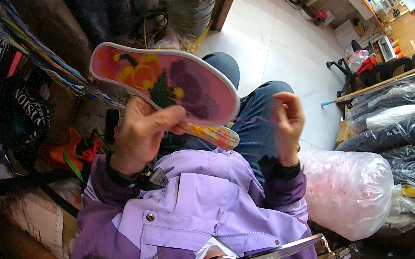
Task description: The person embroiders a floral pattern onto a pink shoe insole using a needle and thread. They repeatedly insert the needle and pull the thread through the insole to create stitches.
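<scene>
My left hand (147,130) grips a shoe insole (163,81) with a white edge, patterned in pink, orange, purple and dark green. Beneath it, a second flower-patterned insole (216,136) shows only in part, over my lap. To the right my right hand (288,120) is raised above my knee with its fingers curled together. A thin purple thread (251,119) seems to run between the insole and that hand; whether the fingers pinch it or a needle cannot be made out.
Bundles of coloured thread (56,60) hang at the left. A large filled plastic bag (347,189) stands close at my right, beside stacked wrapped goods (398,125). Further off are an office chair (374,64) and a long pole (380,86).
</scene>
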The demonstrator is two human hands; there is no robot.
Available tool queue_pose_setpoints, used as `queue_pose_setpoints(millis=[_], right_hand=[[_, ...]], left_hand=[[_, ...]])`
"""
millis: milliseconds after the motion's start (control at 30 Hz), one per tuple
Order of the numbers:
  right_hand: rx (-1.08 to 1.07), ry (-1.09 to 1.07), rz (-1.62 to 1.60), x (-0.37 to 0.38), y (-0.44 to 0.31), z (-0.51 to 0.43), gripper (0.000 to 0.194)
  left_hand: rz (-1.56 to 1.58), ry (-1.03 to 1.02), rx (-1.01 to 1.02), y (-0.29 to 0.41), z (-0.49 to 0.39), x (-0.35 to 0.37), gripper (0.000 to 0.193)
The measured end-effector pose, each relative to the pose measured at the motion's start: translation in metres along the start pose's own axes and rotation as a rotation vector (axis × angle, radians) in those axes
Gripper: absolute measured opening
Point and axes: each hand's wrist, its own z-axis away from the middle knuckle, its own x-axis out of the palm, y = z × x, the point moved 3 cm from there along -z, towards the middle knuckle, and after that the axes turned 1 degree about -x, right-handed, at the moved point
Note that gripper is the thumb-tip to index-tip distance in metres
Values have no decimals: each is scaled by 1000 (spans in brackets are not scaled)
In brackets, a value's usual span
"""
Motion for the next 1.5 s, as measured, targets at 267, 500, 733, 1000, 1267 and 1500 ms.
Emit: queue_pose_setpoints(millis=[267,500,733,1000,1267,1500], right_hand=[[-178,-417,-153,69,-46,31,21],[-102,-461,-291,75,-45,39,23],[-102,-436,-297,73,-46,40,23],[-107,-437,-294,74,-47,40,25],[-104,-442,-298,75,-50,42,24],[-139,-404,-240,74,-49,43,24]], left_hand=[[-150,-55,-108,-12,1,35,21],[-128,-134,-139,-18,1,30,21],[-68,-146,-143,-18,2,31,18],[-22,-184,-157,-22,0,30,18],[0,-192,-164,-22,1,30,22],[5,-214,-216,-25,0,30,21]])
